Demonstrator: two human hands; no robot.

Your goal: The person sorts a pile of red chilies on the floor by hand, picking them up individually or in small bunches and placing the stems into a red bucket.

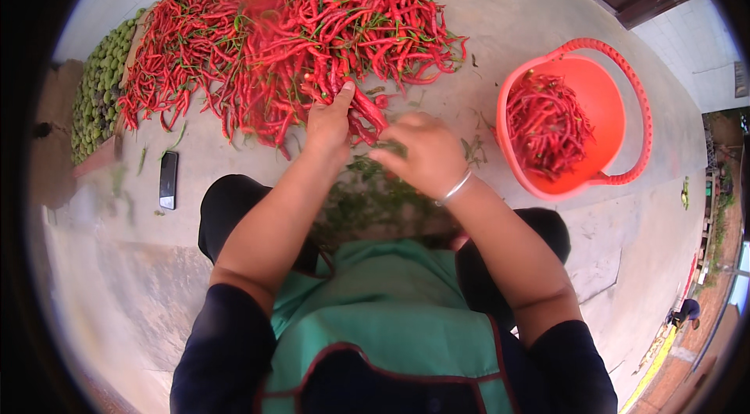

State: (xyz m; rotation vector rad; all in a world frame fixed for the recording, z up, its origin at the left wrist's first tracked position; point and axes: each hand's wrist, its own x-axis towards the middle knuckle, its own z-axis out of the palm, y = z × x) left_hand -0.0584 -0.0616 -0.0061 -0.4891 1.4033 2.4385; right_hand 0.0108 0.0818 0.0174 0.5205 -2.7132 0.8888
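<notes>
My left hand (328, 129) is closed round a small bunch of red chili peppers (364, 108), thumb on top, at the near edge of a large heap of red chili peppers (328, 12). Close to the right ends of the bunch is my right hand (426, 152), a silver bangle on its wrist. Its forefinger is by the pepper ends, with a gap between it and the thumb; nothing shows in that gap. Green stems and leafy scraps (375, 199) lie on the ground below both hands, between my knees.
To the right stands a red plastic basket (613, 121) with a looped handle, partly filled with red chilies. A dark phone (168, 180) lies on the concrete floor (117, 273) at left. Beyond it are piled green fruits or vegetables (101, 90). A distant person (687, 311) is at far right.
</notes>
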